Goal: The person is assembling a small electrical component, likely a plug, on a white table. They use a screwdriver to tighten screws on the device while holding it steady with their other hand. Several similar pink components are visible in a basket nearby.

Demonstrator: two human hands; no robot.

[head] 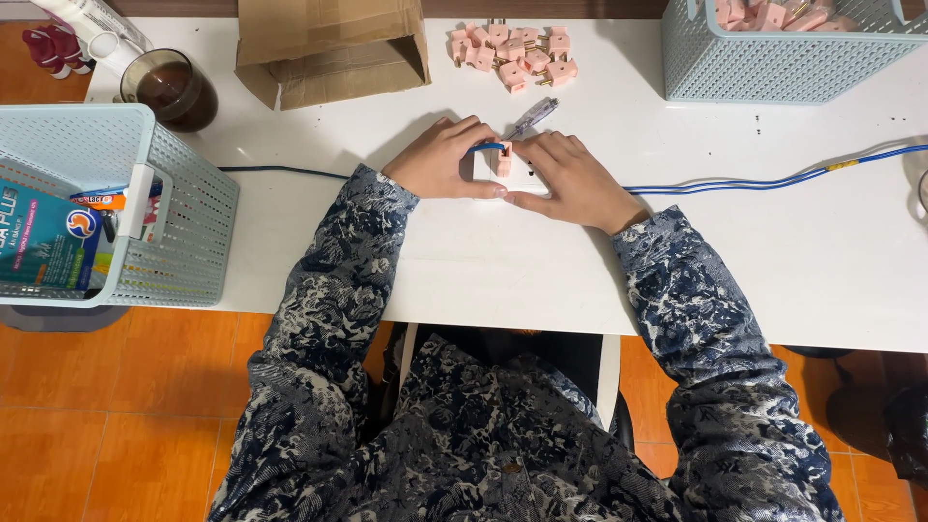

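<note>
Both hands meet at the middle of the white table (464, 271). My left hand (443, 159) and my right hand (570, 179) together grip a small white block (488, 169) with a pink plug piece (504, 159) set on top of it. A blue wire (486, 147) curves over the block beside my left fingers. Just beyond my right fingers lies a translucent purple-handled screwdriver (534, 117). A pile of several pink plug pieces (510, 56) lies farther back.
A torn cardboard box (333, 48) sits at the back left, a dark glass cup (169, 89) beside it. A pale blue basket (116, 203) with packets overhangs the left edge. Another basket (783, 48) holds pink pieces at back right. Blue cables (773, 181) run right.
</note>
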